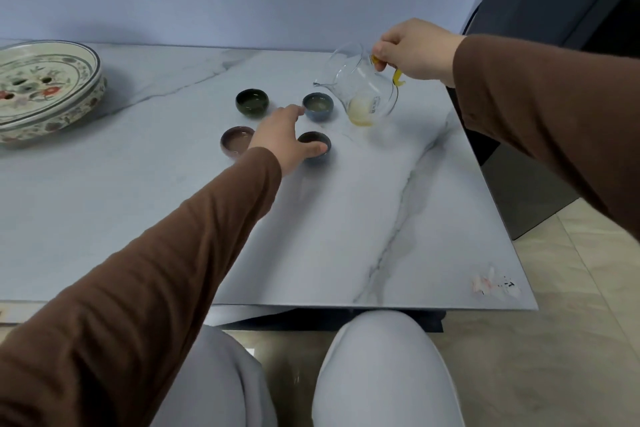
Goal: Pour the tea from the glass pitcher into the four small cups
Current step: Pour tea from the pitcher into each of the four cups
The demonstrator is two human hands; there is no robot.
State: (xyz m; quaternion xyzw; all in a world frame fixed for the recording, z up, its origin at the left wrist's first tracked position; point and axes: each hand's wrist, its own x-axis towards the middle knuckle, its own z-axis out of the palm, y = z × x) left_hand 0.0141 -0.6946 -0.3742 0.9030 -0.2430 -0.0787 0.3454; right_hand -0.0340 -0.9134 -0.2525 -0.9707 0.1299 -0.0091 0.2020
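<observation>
Four small cups sit in a square on the marble table: a dark green cup, a blue-grey cup with pale tea in it, a brown-pink cup, and a dark blue cup. My left hand reaches among them, thumb against the dark blue cup's near rim, fingertips close to the blue-grey cup. My right hand grips the yellow handle of the glass pitcher. The pitcher is tilted left just right of the blue-grey cup, with a little yellow tea at its bottom.
A large patterned ceramic tea tray stands at the back left. The table's right edge drops to a tiled floor, with dark furniture beyond. My knees are below the table's front edge.
</observation>
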